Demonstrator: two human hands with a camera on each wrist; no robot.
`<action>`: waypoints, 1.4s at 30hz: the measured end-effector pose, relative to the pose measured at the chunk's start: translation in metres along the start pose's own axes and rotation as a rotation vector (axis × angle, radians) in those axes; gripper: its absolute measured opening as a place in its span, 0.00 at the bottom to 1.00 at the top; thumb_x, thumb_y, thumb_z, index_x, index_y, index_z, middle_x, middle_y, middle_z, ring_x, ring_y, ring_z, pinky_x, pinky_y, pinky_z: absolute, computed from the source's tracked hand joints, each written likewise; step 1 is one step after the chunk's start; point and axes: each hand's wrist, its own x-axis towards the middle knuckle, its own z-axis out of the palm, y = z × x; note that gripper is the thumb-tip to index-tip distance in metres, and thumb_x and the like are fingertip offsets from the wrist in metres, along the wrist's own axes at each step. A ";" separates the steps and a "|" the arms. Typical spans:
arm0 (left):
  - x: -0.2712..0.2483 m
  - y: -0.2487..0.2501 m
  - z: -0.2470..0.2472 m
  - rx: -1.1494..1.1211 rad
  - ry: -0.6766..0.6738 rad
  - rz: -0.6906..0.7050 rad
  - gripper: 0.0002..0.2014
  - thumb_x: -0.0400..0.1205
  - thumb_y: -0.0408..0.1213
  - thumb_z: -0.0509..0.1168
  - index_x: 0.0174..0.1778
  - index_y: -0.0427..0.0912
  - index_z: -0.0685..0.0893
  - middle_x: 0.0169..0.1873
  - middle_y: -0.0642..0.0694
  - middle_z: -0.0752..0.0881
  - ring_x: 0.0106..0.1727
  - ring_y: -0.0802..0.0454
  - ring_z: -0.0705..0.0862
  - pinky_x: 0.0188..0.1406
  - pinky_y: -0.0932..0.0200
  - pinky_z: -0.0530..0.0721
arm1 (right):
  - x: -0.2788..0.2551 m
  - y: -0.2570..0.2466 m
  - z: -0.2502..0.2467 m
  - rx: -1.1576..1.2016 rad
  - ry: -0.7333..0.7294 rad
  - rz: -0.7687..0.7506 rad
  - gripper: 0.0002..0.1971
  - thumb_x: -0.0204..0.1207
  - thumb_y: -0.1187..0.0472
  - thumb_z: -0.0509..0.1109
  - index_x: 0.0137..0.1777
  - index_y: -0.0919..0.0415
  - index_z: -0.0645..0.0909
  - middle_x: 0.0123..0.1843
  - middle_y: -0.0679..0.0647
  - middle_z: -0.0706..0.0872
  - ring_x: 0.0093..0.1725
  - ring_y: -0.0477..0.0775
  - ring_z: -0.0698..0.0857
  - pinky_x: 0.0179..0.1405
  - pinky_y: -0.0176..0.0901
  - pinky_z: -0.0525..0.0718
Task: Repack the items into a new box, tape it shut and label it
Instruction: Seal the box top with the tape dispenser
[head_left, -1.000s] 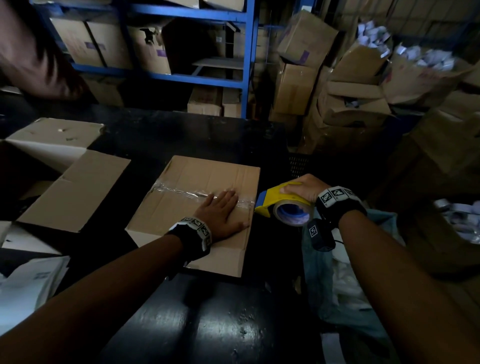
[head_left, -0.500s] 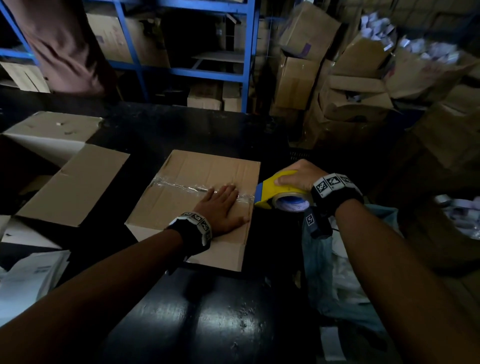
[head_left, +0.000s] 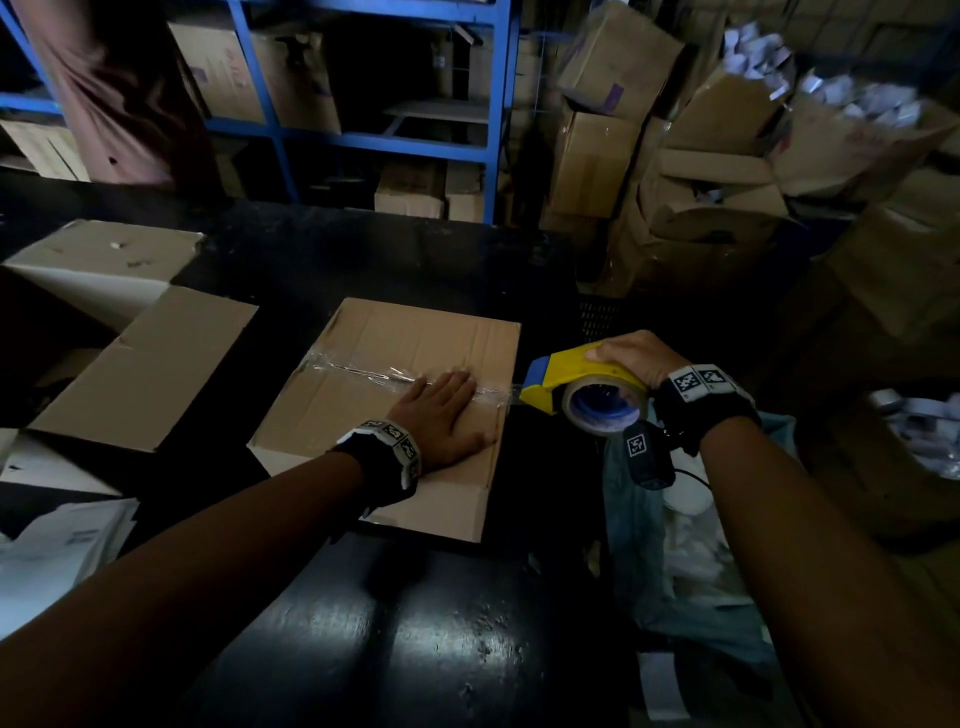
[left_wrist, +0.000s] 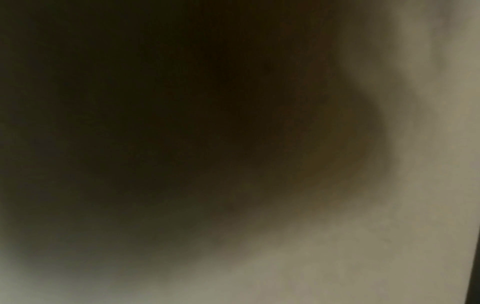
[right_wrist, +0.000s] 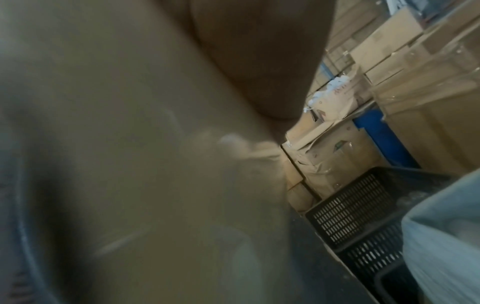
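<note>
A closed brown cardboard box (head_left: 363, 431) lies on the black table (head_left: 415, 649), with a strip of clear tape (head_left: 363, 371) along its top seam. My left hand (head_left: 441, 415) lies flat on the box's right part, fingers straight, pressing on the tape. My right hand (head_left: 631, 358) grips a yellow and blue tape dispenser (head_left: 566, 384) just off the box's right edge, its blue nose at the end of the seam. The left wrist view is a dark blur. In the right wrist view a blurred brown mass fills most of the picture.
An open cardboard box (head_left: 140, 364) with spread flaps sits to the left, white papers (head_left: 57, 545) in front of it. Behind the table stand blue shelving (head_left: 363, 140), another person (head_left: 114, 93) and stacked cartons (head_left: 701, 197). A black mesh basket (right_wrist: 363, 205) and a pale bag (head_left: 675, 561) are at right.
The right hand with the dispenser has lifted a little and stays at the box's right edge. The left hand keeps pressing the tape. The head view has shifted slightly.
</note>
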 end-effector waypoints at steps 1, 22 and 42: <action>0.000 0.000 0.000 -0.001 0.001 0.001 0.49 0.69 0.74 0.36 0.82 0.47 0.47 0.83 0.49 0.47 0.83 0.55 0.45 0.82 0.45 0.43 | 0.000 0.000 0.000 0.000 0.004 0.001 0.04 0.75 0.61 0.73 0.41 0.54 0.88 0.46 0.58 0.89 0.54 0.63 0.86 0.67 0.56 0.81; 0.000 0.001 0.001 0.013 -0.013 -0.003 0.48 0.70 0.74 0.34 0.82 0.47 0.44 0.83 0.49 0.43 0.83 0.54 0.42 0.82 0.46 0.40 | -0.004 0.005 0.026 -0.173 -0.077 -0.008 0.11 0.64 0.47 0.79 0.43 0.49 0.89 0.51 0.55 0.91 0.54 0.57 0.88 0.64 0.54 0.83; 0.002 -0.001 0.004 0.032 -0.010 0.013 0.48 0.70 0.73 0.34 0.82 0.45 0.44 0.83 0.47 0.44 0.83 0.53 0.43 0.82 0.45 0.41 | -0.014 0.024 0.066 -0.632 -0.068 -0.112 0.18 0.73 0.45 0.69 0.57 0.53 0.87 0.58 0.56 0.89 0.60 0.59 0.86 0.57 0.43 0.82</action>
